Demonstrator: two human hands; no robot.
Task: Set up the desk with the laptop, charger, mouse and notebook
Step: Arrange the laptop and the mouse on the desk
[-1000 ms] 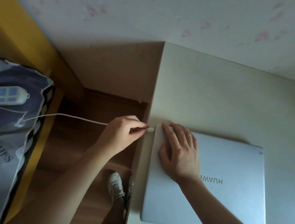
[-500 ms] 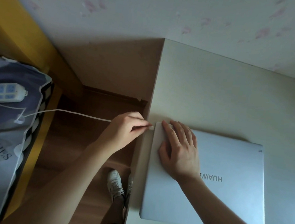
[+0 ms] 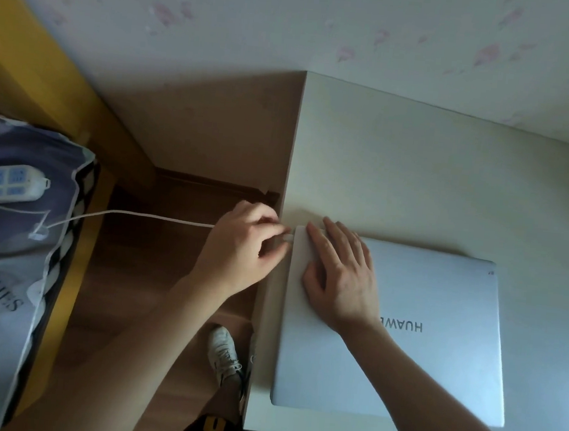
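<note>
- My left hand [image 3: 242,246] is closed in a pinch on the plug [image 3: 287,238] of the charger cable [image 3: 145,217], thumb and forefinger tight on the small white end, right at the laptop's left edge near its far corner.
- My right hand [image 3: 341,277] lies flat and open on the lid of the laptop [image 3: 436,349], fingers spread toward 11 o'clock, gripping nothing, only pressing down to steady it.
- The laptop sits closed on the desk [image 3: 417,175], at the desk's left side, near the front edge.
- The cable runs away toward 9 o'clock to the power strip [image 3: 7,182] on the bedding [image 3: 4,259].
- I judge the plug small, stiff and a little fiddly: best held by its hard shell, not the soft cord, and pushed straight in.
- The cord is light and limp; hanging across the gap, it can tug sideways on the port.
- The lid looks smooth and slippery, so my flat palm matters; the laptop seems rigid and moderately heavy.
- I cannot tell whether the plug is fully seated.
</note>
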